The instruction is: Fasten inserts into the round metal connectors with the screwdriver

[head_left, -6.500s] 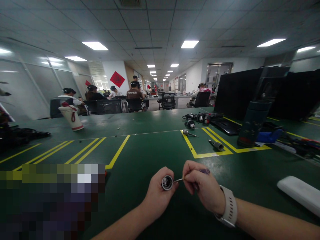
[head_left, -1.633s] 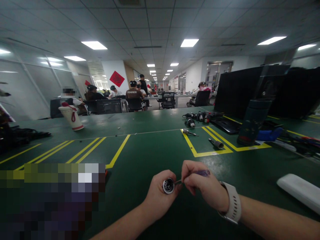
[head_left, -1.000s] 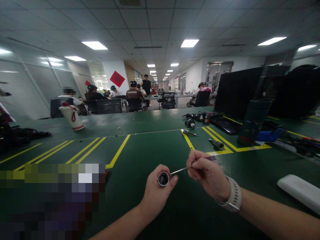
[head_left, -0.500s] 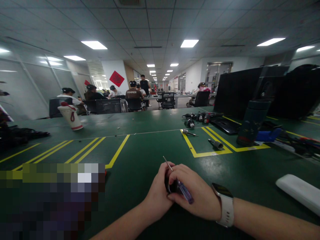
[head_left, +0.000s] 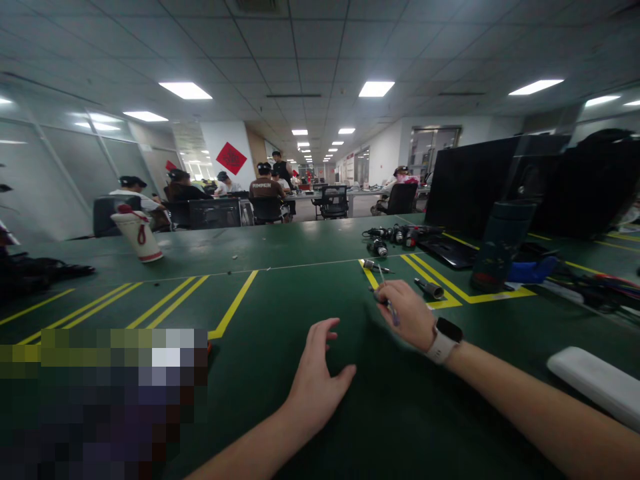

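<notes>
Fingers of the left hand [head_left: 317,380] spread wide, thumb well apart from them; nothing held. Right hand [head_left: 411,313] farther out over the table [head_left: 285,297], its fingers curled narrow round a screwdriver [head_left: 395,315] with a purplish handle. Dark stub [head_left: 373,292] shows just left of those fingertips; probably in the same grip, too small and blurred to name.

Screwdriver's place: at the left side of the yellow tape [head_left: 447,303]. Slender metal part [head_left: 371,265] lies beyond, the shaft crossing its outline in this view; contact cannot be told. Cup-ended metal part [head_left: 431,289] lies right of the hand.

Risks, as judged: a low pass could let the bare shaft catch the slender part and roll it; if the stub shares the grip, loosening for one thing could drop the other.

Orientation: shaft points away from the wearer, leaning slightly left; handle end comes back nearer and rightward. Long axis runs near-right to far-left. Tilt against the table unclear.
</notes>
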